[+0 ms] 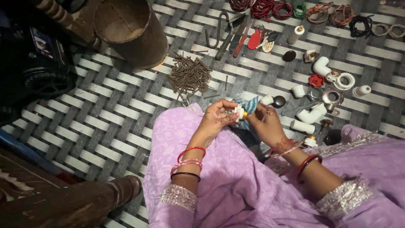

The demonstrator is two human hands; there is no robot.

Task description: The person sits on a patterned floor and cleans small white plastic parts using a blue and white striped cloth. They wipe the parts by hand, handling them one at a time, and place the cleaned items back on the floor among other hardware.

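My left hand (217,117) grips a small white plastic fitting (239,112) with a brass-coloured end, held above my lap. My right hand (265,122) presses a blue striped cloth (249,105) against that fitting from the right. Both wrists carry red and dark bangles, and lilac sleeves with silver trim cover my forearms. The fitting's far side is hidden by the cloth and my fingers.
A pile of rusty nails (189,76) lies on the woven mat ahead. White pipe elbows (312,115), a red valve knob (316,80) and metal rings lie at right. Hand tools (236,36) and wire coils (270,8) are farther off. A metal bucket (130,29) stands at upper left.
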